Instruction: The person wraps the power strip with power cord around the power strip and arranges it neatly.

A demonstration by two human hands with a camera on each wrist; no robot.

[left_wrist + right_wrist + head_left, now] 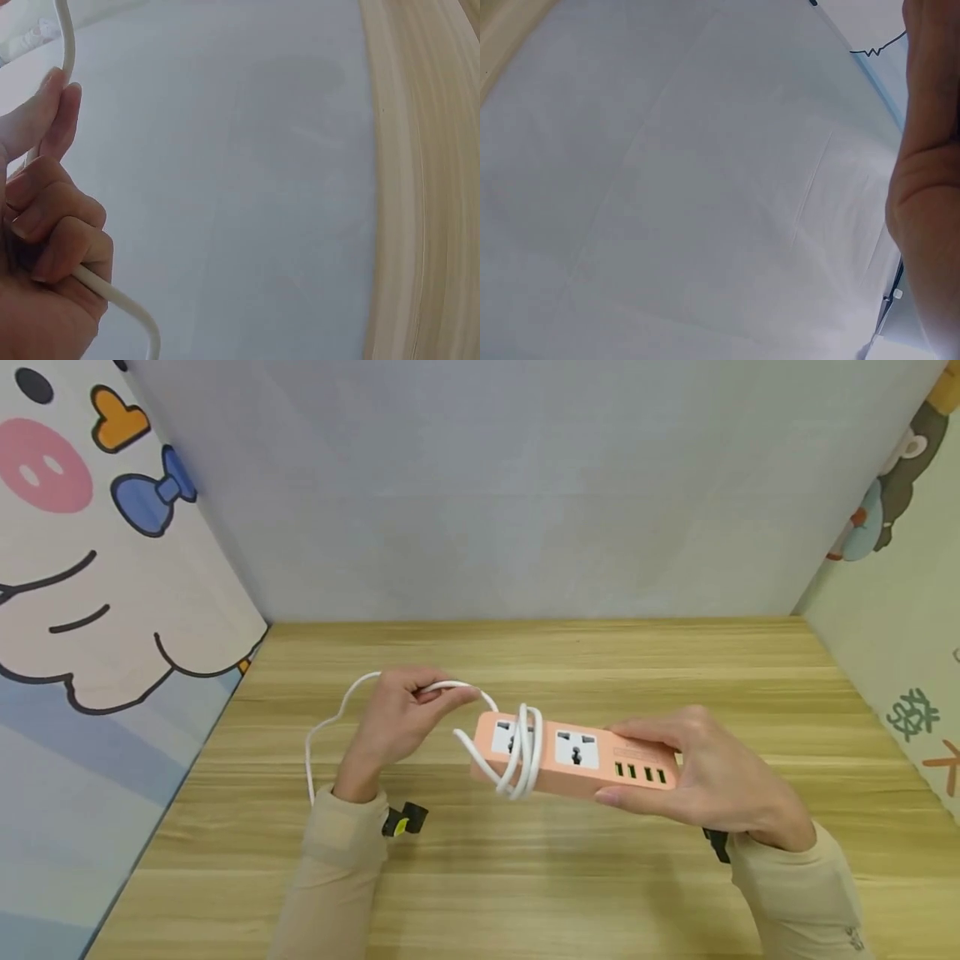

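Note:
In the head view my right hand [720,777] grips the right end of a peach power strip [581,785], thumb on the near side and fingers on the far side. Its top face shows two white sockets and several USB ports. White cord [531,752] is looped round the strip's left part, partly covering one socket. To the left, my left hand [405,710] pinches the cord between thumb and forefinger; in the left wrist view its other fingers [67,210] curl round the same cord [120,300]. The right wrist view shows only part of the right hand [930,180], not the strip.
Beneath both hands lies a wood-grain table [570,893]. A pale grey wall [510,510] rises behind it, with cartoon-printed panels at left [150,610] and right [900,635]. The cord's free run [309,752] trails down behind the left forearm.

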